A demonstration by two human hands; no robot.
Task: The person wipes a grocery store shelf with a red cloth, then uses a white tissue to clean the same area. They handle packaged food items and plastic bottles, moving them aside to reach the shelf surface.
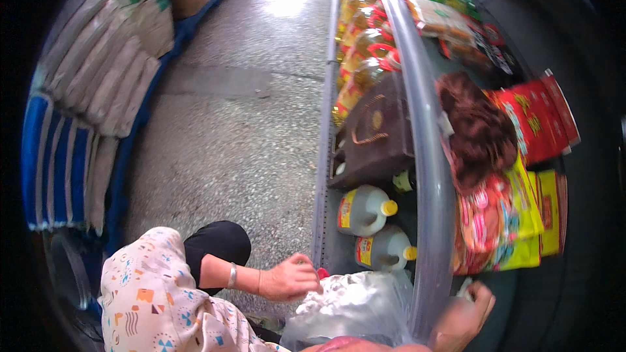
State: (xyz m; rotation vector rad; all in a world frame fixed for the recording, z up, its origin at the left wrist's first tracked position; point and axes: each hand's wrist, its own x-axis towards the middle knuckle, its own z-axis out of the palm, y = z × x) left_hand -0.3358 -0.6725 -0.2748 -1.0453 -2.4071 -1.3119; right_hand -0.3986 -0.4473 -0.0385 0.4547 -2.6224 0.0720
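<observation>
My left hand (292, 279), with a bracelet at the wrist, has its fingers curled beside a clear plastic bag (362, 303) with white stuff inside. A small red thing (323, 274) shows by its fingertips; whether the hand grips anything is hidden. Over the upper shelf, my right hand (464, 315) holds a small crumpled white piece (467, 291), cloth or paper. Its palm area is blurred. Just beyond lie yellow and red food packets (499, 225). Two plastic jugs with yellow caps, a nearer one (386, 249) and a farther one (364, 210), stand on the lower shelf.
A rounded shelf edge (433, 195) runs between my hands. A dark brown cloth (477, 127) and red packets (533, 117) lie on the upper shelf. Below are a dark gift bag (376, 132) and several oil bottles (362, 68). Stacked sacks (98, 58) line the speckled floor (234, 156) at left.
</observation>
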